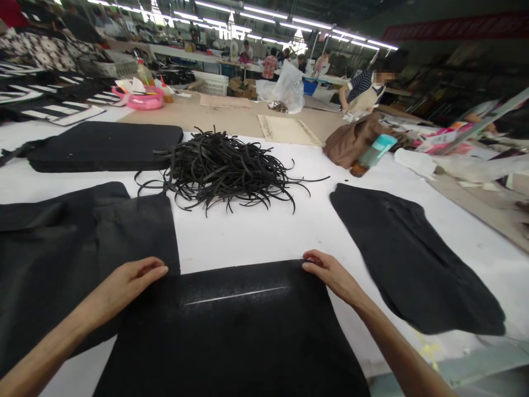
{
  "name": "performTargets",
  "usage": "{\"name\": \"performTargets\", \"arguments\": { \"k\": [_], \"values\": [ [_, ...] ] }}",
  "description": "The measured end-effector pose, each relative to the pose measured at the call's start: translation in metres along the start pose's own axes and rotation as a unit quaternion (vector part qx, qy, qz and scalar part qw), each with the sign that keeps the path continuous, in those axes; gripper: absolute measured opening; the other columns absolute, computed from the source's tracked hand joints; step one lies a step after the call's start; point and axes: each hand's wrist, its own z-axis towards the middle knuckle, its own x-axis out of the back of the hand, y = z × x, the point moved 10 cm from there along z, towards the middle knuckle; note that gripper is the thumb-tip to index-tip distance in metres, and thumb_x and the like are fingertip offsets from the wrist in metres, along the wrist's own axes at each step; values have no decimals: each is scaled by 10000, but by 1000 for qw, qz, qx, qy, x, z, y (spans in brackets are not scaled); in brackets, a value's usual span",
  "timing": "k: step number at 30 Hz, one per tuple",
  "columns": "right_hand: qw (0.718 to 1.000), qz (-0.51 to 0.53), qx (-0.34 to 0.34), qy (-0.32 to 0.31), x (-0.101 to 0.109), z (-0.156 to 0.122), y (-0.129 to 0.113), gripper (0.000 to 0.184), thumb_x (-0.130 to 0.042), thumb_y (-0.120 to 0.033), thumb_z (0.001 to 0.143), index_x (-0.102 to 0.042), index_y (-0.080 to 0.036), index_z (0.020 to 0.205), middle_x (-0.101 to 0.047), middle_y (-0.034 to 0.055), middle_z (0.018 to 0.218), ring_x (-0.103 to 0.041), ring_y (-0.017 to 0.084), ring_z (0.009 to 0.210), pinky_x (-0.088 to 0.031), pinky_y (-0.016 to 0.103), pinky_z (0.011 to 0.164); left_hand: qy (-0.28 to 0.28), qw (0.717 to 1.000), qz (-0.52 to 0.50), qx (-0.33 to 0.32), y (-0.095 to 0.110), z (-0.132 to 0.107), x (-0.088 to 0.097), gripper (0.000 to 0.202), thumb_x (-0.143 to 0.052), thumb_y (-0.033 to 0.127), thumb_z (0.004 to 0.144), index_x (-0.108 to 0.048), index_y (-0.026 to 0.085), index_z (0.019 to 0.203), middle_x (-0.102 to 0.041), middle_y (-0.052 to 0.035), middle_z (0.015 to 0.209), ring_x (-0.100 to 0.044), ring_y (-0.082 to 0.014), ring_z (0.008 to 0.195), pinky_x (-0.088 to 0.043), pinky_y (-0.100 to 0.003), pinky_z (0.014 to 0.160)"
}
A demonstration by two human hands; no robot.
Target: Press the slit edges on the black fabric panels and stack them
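Note:
A black fabric panel with a thin white chalk line lies in front of me on the white table. My left hand rests flat on the panel's far left corner, fingers stretched out. At the far right corner my right hand lies with its fingers together along the edge; I cannot tell whether they pinch the cloth. A second black piece lies to the right, a larger stack of black fabric to the left. A heap of black strips sits behind the panel.
A flat black pad lies at the back left. A pink basin, a brown cloth bundle and a teal-capped bottle stand further back. A person in a striped top works beyond the table.

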Motion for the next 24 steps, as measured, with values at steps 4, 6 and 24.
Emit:
{"name": "performTargets", "arguments": {
  "k": [4,6,24],
  "values": [
    [973,209,-77,-59,-13,-14,16,302,-607,-346,709,-574,-175,955,-665,36,882,-608,223,852,-461,315,735,-137,974,-153,90,-37,-25,-26,422,-637,574,658,-604,298,976,-657,68,977,-582,-195,970,-458,-274,854],
    [964,239,-91,-69,-19,-17,15,298,-626,-334,688,-585,-173,935,-669,30,858,-614,216,807,-466,304,699,-205,943,-240,105,-40,-36,-45,378,-661,565,639,-633,313,919,-674,72,906,-614,-210,898,-484,-316,838],
    [988,-101,-103,57,-13,-11,-8,174,-471,-334,783,-587,-205,798,-636,90,878,-565,257,862,-385,367,757,-79,944,-297,116,-45,-43,-51,414,-651,570,614,-574,336,946,-684,83,882,-642,-201,800,-538,-333,792]
  ]
}}
